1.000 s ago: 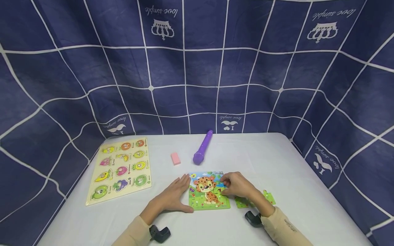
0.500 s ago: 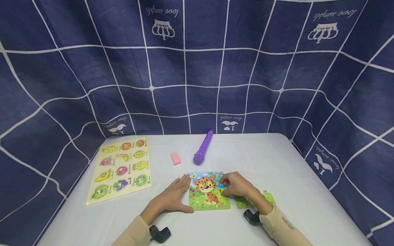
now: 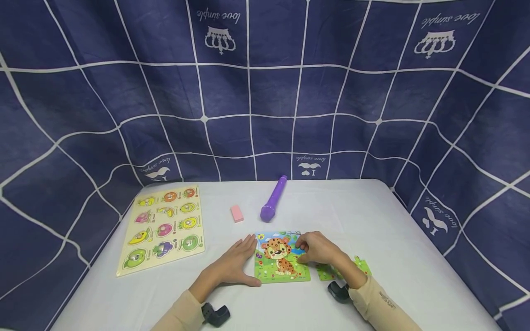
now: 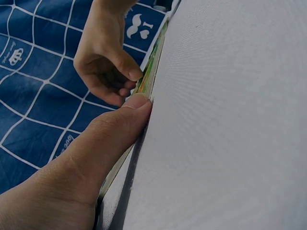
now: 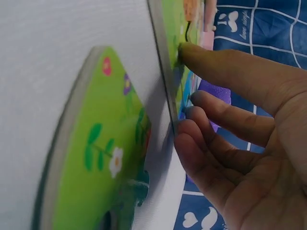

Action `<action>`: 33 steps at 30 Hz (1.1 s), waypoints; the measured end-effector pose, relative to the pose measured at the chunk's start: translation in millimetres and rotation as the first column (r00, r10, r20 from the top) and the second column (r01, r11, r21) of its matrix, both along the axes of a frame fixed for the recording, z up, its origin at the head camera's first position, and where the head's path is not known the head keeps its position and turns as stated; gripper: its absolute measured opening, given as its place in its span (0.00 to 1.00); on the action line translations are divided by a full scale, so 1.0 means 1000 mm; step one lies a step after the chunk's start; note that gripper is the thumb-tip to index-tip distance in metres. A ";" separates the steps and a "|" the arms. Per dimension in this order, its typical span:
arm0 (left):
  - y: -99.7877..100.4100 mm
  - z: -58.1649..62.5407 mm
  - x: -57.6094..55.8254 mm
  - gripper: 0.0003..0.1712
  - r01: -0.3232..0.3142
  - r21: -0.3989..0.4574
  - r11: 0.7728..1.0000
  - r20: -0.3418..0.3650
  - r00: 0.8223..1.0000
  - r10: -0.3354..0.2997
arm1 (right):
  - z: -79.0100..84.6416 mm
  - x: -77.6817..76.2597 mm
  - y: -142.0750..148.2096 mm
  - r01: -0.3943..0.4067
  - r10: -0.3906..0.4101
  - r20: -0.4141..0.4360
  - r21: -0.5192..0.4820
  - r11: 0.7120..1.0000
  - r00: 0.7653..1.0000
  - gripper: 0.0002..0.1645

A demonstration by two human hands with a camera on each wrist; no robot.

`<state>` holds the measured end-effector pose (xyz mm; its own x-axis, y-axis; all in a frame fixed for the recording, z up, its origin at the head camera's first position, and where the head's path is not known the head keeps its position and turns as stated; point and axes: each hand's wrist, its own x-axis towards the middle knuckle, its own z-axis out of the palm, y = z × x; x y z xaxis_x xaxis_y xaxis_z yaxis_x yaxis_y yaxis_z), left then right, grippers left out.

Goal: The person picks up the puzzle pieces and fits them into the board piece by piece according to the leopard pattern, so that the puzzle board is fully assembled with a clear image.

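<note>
A square jigsaw puzzle (image 3: 269, 271) with a cartoon leopard lies flat on the table. My left hand (image 3: 236, 263) rests along its left side, fingers extended and thumb spread to the lower left corner. At the right side, my right hand (image 3: 320, 250) has bent fingers and thumb on a puzzle piece (image 5: 178, 76) at the puzzle's edge; the hand hides part of that piece in the head view. Beneath the right forearm lie loose green puzzle pieces (image 3: 325, 273), partly covered. One loose piece (image 5: 91, 139) with a white flower looms close in the right wrist view.
A fruit peg board (image 3: 171, 239) lies at the table's left. Beyond the puzzle are a pink block (image 3: 237, 214) and a purple toy microphone (image 3: 273, 200). A blue checked curtain (image 3: 265, 92) stands behind the white table (image 3: 414, 285).
The right hand stays at the puzzle's right side with only a slight shift of its wrist. A dark mark by its thumb shows less now. The left hand keeps its place.
</note>
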<state>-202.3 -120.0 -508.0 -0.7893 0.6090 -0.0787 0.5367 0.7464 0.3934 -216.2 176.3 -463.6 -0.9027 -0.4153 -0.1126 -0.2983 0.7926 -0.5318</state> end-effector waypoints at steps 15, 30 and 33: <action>0.001 0.003 0.000 0.74 -0.002 -0.010 1.000 0.007 1.000 0.002 | 0.001 -0.003 -0.002 -0.039 0.039 -0.012 0.012 0.999 0.999 0.17; 0.001 0.003 0.001 0.74 -0.005 -0.005 1.000 0.011 1.000 0.005 | 0.001 -0.005 0.002 -0.013 0.013 -0.026 0.012 1.000 1.000 0.16; 0.001 0.003 0.001 0.74 -0.006 0.005 1.000 0.024 1.000 0.006 | 0.000 -0.005 0.003 0.006 -0.006 -0.019 0.007 1.000 1.000 0.17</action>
